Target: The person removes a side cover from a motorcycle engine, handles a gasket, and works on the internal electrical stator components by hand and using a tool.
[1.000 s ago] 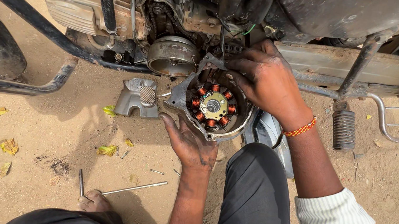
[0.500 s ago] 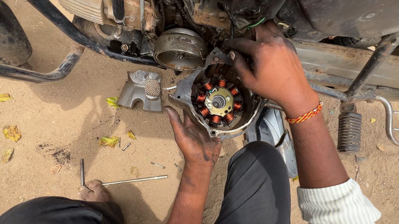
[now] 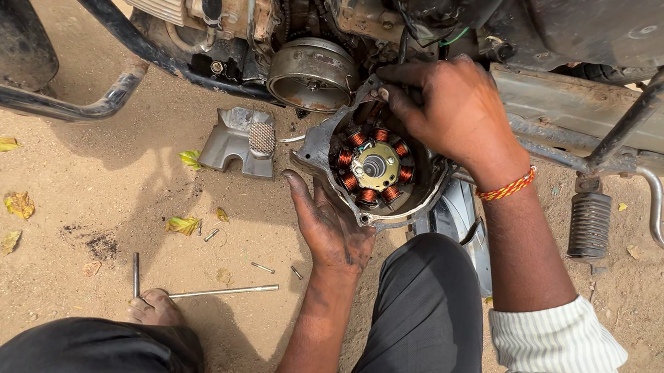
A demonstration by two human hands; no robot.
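A person crouches on sandy ground beside a motorcycle, seen from above. The left hand (image 3: 331, 229) lies palm up and mostly open beneath a round metal engine side cover (image 3: 372, 169), cradling its lower rim. The cover faces the camera, showing a ring of copper-wound coils around a central hub. The right hand (image 3: 449, 109) curls over the cover's upper edge, fingers closed on the rim close to the engine (image 3: 307, 5). The cover sits between both hands, just right of the exposed round rotor (image 3: 312, 73) on the engine. The step in hand appears to be handling the coil cover at the engine's side opening; the next move likely calls for a steady two-handed grip and care with the wiring behind. Near the ground's lower left lie a T-shaped wrench (image 3: 200, 288), a few small bolts (image 3: 263, 268), and a small grey metal cover (image 3: 243, 142).
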